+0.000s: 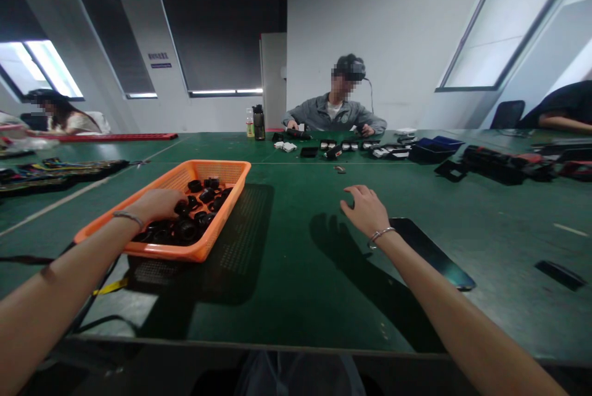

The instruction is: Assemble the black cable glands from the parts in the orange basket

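On the green table (509, 229), the left hand (157, 203) lies inside the orange basket (185, 252), its fingers curled down among the black parts (206, 195) (whether it grips one, I cannot tell). Well apart from the basket, the right hand (365, 208) hangs palm down over bare table, fingers loosely spread and holding nothing, with a dark phone (439, 257) lying flat just beside its wrist. Across the table sits a person (333, 113).
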Available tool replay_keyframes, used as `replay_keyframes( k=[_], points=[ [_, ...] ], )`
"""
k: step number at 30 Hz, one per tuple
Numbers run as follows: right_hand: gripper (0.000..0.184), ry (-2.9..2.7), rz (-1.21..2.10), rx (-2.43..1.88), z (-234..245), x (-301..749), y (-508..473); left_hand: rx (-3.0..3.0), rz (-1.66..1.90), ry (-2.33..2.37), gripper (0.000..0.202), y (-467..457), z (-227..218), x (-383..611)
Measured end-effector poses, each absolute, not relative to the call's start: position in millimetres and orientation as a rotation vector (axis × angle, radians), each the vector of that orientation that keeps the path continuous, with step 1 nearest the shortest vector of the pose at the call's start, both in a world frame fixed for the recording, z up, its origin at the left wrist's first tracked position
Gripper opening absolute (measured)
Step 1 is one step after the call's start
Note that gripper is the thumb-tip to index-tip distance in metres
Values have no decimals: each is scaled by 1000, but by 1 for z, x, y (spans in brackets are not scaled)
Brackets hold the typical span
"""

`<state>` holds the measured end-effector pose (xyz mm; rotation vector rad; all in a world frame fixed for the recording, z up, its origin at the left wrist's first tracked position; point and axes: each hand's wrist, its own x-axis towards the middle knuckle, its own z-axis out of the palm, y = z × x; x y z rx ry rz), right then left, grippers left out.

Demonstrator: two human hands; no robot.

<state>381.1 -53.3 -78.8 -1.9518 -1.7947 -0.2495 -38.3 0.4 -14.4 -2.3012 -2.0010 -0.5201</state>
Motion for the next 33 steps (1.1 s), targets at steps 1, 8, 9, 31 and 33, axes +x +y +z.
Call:
replay_keyframes(
  k=[1,8,9,31,33],
  points=[
    [30,-1794,-247,-1943,-79,380,-53,-2316,-441,-1991,16,1,-11,-38],
    [26,-1821,145,-1621,-85,361,-56,-2423,-408,-1835,37,-12,16,22],
    [26,-1787,315,-1556,-86,355,-57,-2544,-467,-1783,38,-18,16,38],
    [32,-1269,1312,-1161,-105,328,-57,-3288,-981,-1470,59,-34,-97,147],
    [28,-1436,1214,-1242,-104,327,-59,-3326,-939,-1370,54,-37,-98,145]
  ],
)
